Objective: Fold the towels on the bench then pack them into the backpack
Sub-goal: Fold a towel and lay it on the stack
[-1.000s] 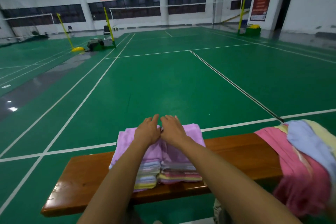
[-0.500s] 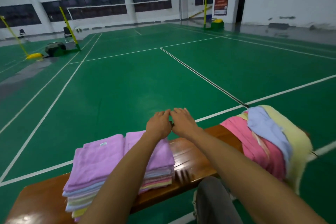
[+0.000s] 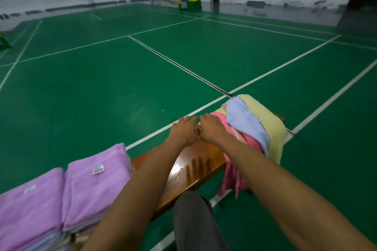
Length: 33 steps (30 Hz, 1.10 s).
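Desk (image 3: 183, 171): glossy wooden bench, running from near left to far right across a green court floor (image 3: 102, 91).

Folded towels (image 3: 67, 191): two side-by-side stacks at the near left end, purple on top, paler layers visible at the edges; a sewn label shows on the right stack.

Unfolded towels (image 3: 253, 128): loose heap at the far right end; pink lowest and trailing off the near edge, pale blue over it, yellow draped on the far side.

Left hand (image 3: 184, 130): fingers extended and relaxed, grip holding nothing, over the bare desk just left of the heap.

Right hand (image 3: 212, 128): beside the left, fingers loosely extended, reaching the pink towel's edge; whether the grip has pinched cloth, cannot tell.

Backpack: not in view.

Grey trouser leg (image 3: 193, 222): near centre, below the desk.

Risk: pulling the pink towel from beneath may drag the blue and yellow off onto the floor, since they rest on it and already overhang.
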### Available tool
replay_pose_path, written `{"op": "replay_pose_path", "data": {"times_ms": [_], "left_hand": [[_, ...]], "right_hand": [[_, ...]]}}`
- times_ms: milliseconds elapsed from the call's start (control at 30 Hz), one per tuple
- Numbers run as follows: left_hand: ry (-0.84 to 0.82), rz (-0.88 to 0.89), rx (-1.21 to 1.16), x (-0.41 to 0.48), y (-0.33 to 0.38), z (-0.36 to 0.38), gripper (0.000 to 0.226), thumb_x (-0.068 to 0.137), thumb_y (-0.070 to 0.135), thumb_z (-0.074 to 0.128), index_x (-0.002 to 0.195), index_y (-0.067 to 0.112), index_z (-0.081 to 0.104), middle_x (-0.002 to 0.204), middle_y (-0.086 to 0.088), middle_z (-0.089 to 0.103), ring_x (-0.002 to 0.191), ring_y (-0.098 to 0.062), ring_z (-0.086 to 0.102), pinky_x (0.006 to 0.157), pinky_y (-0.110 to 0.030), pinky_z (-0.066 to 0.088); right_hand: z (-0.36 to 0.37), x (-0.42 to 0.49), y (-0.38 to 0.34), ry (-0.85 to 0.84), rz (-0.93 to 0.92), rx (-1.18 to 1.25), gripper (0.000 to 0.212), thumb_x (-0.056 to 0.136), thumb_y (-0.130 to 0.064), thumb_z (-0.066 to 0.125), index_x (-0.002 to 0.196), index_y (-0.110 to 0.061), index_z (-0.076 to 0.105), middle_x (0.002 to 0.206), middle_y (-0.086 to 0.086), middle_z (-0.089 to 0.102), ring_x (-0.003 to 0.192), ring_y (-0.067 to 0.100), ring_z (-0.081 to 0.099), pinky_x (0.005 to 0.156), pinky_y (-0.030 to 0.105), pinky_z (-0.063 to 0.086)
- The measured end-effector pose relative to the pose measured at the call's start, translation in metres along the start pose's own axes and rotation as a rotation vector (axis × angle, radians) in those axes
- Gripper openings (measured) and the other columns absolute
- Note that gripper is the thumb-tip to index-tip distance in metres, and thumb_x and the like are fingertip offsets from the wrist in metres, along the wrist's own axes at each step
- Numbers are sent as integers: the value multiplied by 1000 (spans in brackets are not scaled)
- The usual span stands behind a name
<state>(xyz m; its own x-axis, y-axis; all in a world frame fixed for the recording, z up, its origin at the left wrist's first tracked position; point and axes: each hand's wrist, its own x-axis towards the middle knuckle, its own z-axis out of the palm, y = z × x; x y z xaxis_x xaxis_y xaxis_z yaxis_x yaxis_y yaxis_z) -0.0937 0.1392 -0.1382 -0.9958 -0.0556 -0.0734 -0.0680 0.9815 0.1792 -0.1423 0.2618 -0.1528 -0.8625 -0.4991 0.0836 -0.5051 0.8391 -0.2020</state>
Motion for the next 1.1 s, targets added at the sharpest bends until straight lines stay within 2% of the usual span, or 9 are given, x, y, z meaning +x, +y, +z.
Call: {"op": "replay_pose_path", "data": {"times_ms": [300, 467, 567, 733, 867, 933, 1000, 1033, 1100], "left_hand": [[-287, -34, -139, 48, 50, 79, 61, 87, 47, 31, 141, 26, 50, 145, -6, 54, 123, -29, 55, 104, -41, 46], [-272, -96, -469, 43, 74, 101, 19, 97, 25, 52, 111, 13, 55, 105, -8, 64, 99, -30, 61, 87, -41, 50], [-231, -162, -706, 48, 83, 101, 36, 100, 15, 51, 134, 6, 48, 123, -7, 59, 105, -24, 54, 82, -29, 39], [-213, -435, -1081, 60, 87, 106, 12, 96, 6, 44, 93, 9, 56, 95, -16, 60, 80, -27, 56, 67, -43, 50], [-166, -650, -1348, 65, 75, 112, 38, 102, 41, 50, 105, 7, 65, 100, -19, 70, 87, -33, 67, 77, -46, 60], [-105, -673, -1339, 65, 67, 109, 44, 99, 46, 55, 108, 5, 68, 101, -16, 72, 92, -32, 69, 80, -43, 60], [-22, -673, -1287, 66, 55, 105, 47, 99, 45, 56, 111, 0, 65, 103, -15, 70, 96, -32, 68, 88, -45, 58], [-7, -659, -1290, 64, 53, 100, 48, 100, 45, 56, 112, -1, 62, 102, -14, 69, 96, -32, 67, 90, -45, 57], [-10, -633, -1308, 58, 52, 87, 49, 103, 49, 48, 114, 3, 58, 100, -8, 64, 95, -30, 65, 85, -41, 57]], "right_hand": [[57, -12, 92, -151, 281, -35, 39, 102, -32, 48, 134, -11, 53, 137, 13, 57, 126, 30, 54, 107, 39, 40], [73, -11, 113, -122, 354, 2, 35, 96, -25, 52, 127, -9, 51, 131, 16, 55, 120, 32, 51, 104, 41, 38], [77, -3, 114, -119, 410, 68, 34, 100, -20, 49, 132, -9, 52, 133, 15, 56, 122, 31, 53, 105, 39, 40], [75, 0, 108, -154, 546, 327, 32, 101, -27, 52, 125, -8, 61, 122, 11, 64, 114, 30, 62, 95, 35, 47], [71, 3, 79, -276, 561, 649, 32, 96, -30, 52, 110, -6, 68, 106, 15, 70, 88, 20, 65, 79, 31, 52], [70, 3, 58, -296, 676, 709, 24, 96, -22, 51, 98, -6, 69, 94, 13, 71, 83, 20, 64, 82, 31, 52], [61, 3, 52, -247, 723, 1022, 20, 92, -23, 54, 88, -9, 69, 78, 6, 66, 73, 21, 59, 72, 33, 49], [58, 3, 56, -196, 758, 1102, 23, 93, -28, 55, 94, -9, 69, 82, 5, 66, 74, 22, 59, 71, 32, 49], [59, 4, 72, -170, 799, 1132, 46, 96, -46, 54, 122, -11, 64, 114, 9, 67, 101, 27, 65, 94, 37, 53]]}}
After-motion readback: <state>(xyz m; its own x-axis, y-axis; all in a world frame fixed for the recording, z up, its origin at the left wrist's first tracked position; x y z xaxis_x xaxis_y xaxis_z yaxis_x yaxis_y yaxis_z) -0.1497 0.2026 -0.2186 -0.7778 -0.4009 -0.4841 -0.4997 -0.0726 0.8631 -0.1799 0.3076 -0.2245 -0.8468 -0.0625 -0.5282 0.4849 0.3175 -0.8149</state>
